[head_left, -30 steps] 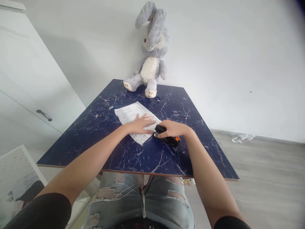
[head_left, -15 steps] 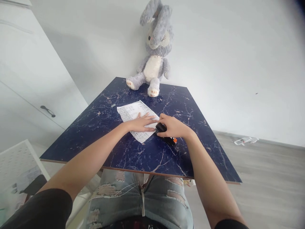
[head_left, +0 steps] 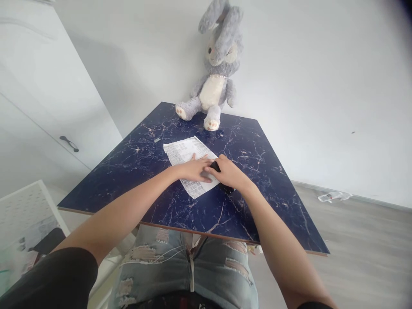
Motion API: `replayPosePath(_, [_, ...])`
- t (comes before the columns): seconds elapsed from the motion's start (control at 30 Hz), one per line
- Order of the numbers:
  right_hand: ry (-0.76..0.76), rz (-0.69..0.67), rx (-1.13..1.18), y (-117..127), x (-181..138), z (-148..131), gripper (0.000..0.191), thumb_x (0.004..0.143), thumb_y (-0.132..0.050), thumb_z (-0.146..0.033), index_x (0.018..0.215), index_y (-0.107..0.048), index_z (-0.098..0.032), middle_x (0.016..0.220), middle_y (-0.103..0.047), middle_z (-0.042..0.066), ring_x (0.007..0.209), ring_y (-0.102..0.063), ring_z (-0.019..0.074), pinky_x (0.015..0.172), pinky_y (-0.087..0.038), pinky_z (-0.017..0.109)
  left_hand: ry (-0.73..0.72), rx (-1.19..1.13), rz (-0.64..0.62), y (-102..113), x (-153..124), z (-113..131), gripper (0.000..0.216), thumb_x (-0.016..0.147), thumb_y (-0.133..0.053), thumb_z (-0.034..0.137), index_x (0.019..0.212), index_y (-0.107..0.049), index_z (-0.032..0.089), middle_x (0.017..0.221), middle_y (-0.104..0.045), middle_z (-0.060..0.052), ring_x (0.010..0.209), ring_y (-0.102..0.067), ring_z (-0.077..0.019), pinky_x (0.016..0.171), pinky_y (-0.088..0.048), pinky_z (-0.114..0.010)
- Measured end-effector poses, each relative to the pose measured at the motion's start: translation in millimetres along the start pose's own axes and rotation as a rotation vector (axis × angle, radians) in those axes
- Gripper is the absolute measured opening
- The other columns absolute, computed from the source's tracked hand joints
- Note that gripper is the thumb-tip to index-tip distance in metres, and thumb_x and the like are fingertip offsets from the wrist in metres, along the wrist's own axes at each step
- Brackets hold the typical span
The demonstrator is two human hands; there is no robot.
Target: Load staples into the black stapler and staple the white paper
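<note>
A printed sheet of paper [head_left: 180, 151] lies on the dark blue marbled table, turned at an angle. My left hand [head_left: 195, 170] rests flat on it with fingers spread, close to its right corner. At that corner my right hand [head_left: 229, 172] is closed over a black stapler [head_left: 215, 166], fingers and thumb wrapped round its front part. Most of the stapler is hidden under the hand. My right fingertips are touching or nearly touching the left hand.
A grey plush rabbit [head_left: 214, 92] sits at the table's [head_left: 141, 184] back edge against the wall. Left of the paper is a small pale piece [head_left: 157, 140]. A cabinet with a dark handle [head_left: 69, 143] stands at left; a clear plastic item [head_left: 334, 196] lies on the floor at right.
My right hand has shifted slightly left over the stapler, which is now more covered; its orange end no longer shows. The whole view has also shifted slightly.
</note>
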State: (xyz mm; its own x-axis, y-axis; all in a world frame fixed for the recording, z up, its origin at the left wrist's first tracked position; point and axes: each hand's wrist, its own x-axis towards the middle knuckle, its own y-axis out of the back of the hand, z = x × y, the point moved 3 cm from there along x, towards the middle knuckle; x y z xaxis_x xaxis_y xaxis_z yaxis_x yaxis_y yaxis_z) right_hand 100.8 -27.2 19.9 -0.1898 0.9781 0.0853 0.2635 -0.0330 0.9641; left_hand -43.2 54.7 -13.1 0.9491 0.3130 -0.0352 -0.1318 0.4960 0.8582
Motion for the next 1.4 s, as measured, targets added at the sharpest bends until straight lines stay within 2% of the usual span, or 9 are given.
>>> replayPosePath(0.13, [0.040, 0.041, -0.232, -7, 1, -14, 0.041, 0.109, -0.023, -0.022, 0.118, -0.062, -0.010, 0.112, -0.060, 0.020, 0.105, -0.051, 0.0320, 0.093, -0.041, 0.045, 0.041, -0.001, 0.087, -1, 0, -8, 0.109, 0.080, -0.068, 0.068, 0.166, -0.013, 0.028, 0.173, -0.012, -0.008, 0.159, -0.009, -0.0368, 0.127, -0.005, -0.061])
replayPosePath(0.3, [-0.213, 0.038, -0.329, -13, 2, -22, 0.044, 0.109, -0.025, -0.036, 0.120, -0.061, -0.011, 0.115, -0.057, 0.024, 0.108, -0.050, 0.0378, 0.084, -0.046, 0.048, 0.126, -0.042, 0.107, -6, 4, -26, 0.123, 0.070, -0.074, 0.068, 0.166, -0.012, 0.023, 0.173, -0.002, -0.008, 0.159, -0.004, -0.0375, 0.128, -0.019, -0.050])
replayPosePath(0.47, [-0.138, -0.059, -0.425, -20, 14, -30, 0.036, 0.104, -0.037, -0.028, 0.118, -0.062, -0.006, 0.116, -0.060, 0.029, 0.114, -0.050, 0.0414, 0.086, -0.047, 0.050, 0.080, -0.049, 0.123, -9, 8, -35, 0.121, 0.067, -0.077, 0.065, 0.165, -0.020, 0.022, 0.172, -0.009, -0.010, 0.158, -0.006, -0.0395, 0.127, -0.018, -0.051])
replayPosePath(0.73, [-0.126, -0.029, -0.050, 1, -6, -16, 0.022, 0.100, -0.055, -0.037, 0.109, -0.055, -0.017, 0.096, -0.069, 0.011, 0.084, -0.064, 0.0238, 0.073, -0.043, 0.030, 0.076, -0.015, 0.087, -2, -1, -33, 0.122, 0.070, -0.077, 0.066, 0.165, -0.019, 0.017, 0.172, -0.009, -0.018, 0.158, -0.011, -0.0399, 0.127, -0.017, -0.049])
replayPosePath(0.87, [-0.029, 0.000, 0.175, 10, -41, -1, 0.016, 0.087, -0.064, -0.023, 0.100, -0.054, -0.020, 0.096, -0.068, 0.007, 0.081, -0.062, 0.0209, 0.070, -0.040, 0.028, 0.099, 0.056, 0.009, 3, -4, -28, 0.123, 0.075, -0.068, 0.074, 0.166, -0.008, 0.017, 0.172, 0.001, -0.016, 0.159, -0.004, -0.0376, 0.127, -0.015, -0.048])
replayPosePath(1.03, [-0.150, -0.051, 0.250, 29, -101, 17, 0.010, 0.088, -0.063, -0.028, 0.092, -0.058, -0.021, 0.087, -0.067, 0.003, 0.074, -0.059, 0.0200, 0.067, -0.037, 0.030, 0.086, 0.074, -0.018, 7, -7, -25, 0.126, 0.076, -0.062, 0.080, 0.166, -0.005, 0.012, 0.172, 0.004, -0.016, 0.159, 0.002, -0.0355, 0.129, -0.009, -0.044])
replayPosePath(1.13, [-0.320, 0.100, 0.423, 39, -113, 31, 0.025, 0.089, -0.065, -0.043, 0.096, -0.059, -0.020, 0.083, -0.065, 0.002, 0.072, -0.058, 0.0199, 0.066, -0.039, 0.031, 0.009, 0.068, -0.071, 4, -8, -20, 0.125, 0.077, -0.061, 0.080, 0.166, -0.009, 0.010, 0.172, 0.003, -0.015, 0.159, 0.003, -0.0334, 0.129, -0.005, -0.042])
replayPosePath(1.27, [-0.400, 0.379, 0.627, 23, -69, 42, 0.031, 0.084, -0.067, -0.048, 0.095, -0.058, -0.020, 0.085, -0.064, 0.001, 0.076, -0.058, 0.0209, 0.067, -0.041, 0.030, -0.178, 0.045, -0.133, -5, -7, 7, 0.124, 0.073, -0.069, 0.078, 0.165, -0.020, 0.011, 0.172, -0.007, -0.014, 0.159, -0.007, -0.0363, 0.128, -0.013, -0.044])
replayPosePath(1.4, [-0.416, 0.462, 0.619, -5, 1, 45, 0.025, 0.078, -0.066, -0.042, 0.082, -0.052, -0.022, 0.075, -0.059, 0.000, 0.071, -0.055, 0.0204, 0.064, -0.039, 0.030, -0.337, 0.043, -0.013, 3, -9, 22, 0.082, 0.080, -0.070, 0.069, 0.141, -0.061, 0.015, 0.149, -0.057, -0.015, 0.140, -0.050, -0.0328, 0.115, -0.038, -0.039])
